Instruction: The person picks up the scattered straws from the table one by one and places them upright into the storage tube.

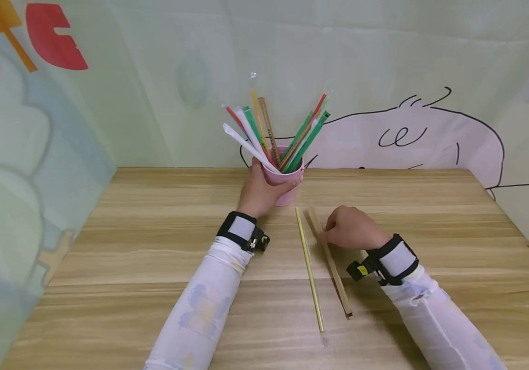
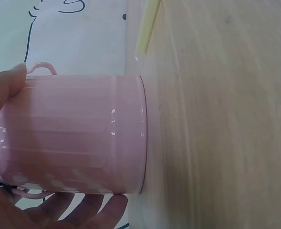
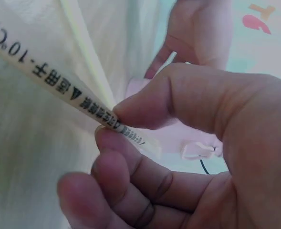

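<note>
At the table's back, my left hand [image 1: 259,192] grips a small pink bucket [image 2: 73,129], thumb on one side and fingers on the other. Several wrapped straws [image 1: 312,136] in green, white, red, orange and brown fan out of its top. My right hand [image 1: 358,228] pinches a brown paper-wrapped straw [image 3: 59,83] between thumb and forefinger; dark printing runs along the wrapper. In the head view this straw slants just above or on the table; contact cannot be told. A yellow straw [image 1: 309,267] in a clear wrapper lies to its left, apart from both hands.
The wood-grain table [image 1: 153,246] ends at a printed cloth backdrop [image 1: 162,92] directly behind the bucket. The backdrop also runs along the left side. Each wrist wears a black strap, the left strap [image 1: 241,228] having a small camera on it.
</note>
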The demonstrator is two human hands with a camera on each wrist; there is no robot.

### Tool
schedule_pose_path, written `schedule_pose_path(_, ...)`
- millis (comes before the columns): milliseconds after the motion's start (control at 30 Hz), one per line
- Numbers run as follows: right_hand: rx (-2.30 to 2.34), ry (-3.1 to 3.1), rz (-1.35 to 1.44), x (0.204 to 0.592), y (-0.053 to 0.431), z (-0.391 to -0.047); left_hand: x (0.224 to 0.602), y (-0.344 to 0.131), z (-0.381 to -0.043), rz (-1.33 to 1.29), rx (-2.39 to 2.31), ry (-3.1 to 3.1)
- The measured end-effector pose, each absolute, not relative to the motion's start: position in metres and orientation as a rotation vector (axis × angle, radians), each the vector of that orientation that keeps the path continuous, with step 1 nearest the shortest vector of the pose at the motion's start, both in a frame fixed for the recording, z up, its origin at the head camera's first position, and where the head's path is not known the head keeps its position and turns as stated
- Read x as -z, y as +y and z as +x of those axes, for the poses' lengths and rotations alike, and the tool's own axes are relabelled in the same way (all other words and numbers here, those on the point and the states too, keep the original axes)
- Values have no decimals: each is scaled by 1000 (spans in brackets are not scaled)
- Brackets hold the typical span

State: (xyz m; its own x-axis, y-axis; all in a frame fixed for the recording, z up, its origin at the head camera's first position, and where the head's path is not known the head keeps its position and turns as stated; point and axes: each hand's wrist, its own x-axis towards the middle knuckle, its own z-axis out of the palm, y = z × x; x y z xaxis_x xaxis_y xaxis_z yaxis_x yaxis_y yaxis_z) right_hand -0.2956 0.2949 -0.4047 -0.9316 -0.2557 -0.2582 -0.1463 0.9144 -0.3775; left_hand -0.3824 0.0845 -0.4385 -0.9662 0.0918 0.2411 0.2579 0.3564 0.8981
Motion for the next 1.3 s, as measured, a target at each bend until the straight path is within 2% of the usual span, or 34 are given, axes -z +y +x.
schedule_pose_path(400,996,2678,-273,391,312,-303,441,78,-382,-306,1666,-2465)
schedule_pose_path(700,1465,2855,-292,376,321,-303,447,79,-382,-337,1703,-2424)
schedule_pose_path(1000,1938,2903,-405,348,319,-310,447,79,-380,-350,1680,-2433)
schedule_pose_path(1300,2108,2985,-511,313,299,-329,445,78,-380,-359,1666,-2431)
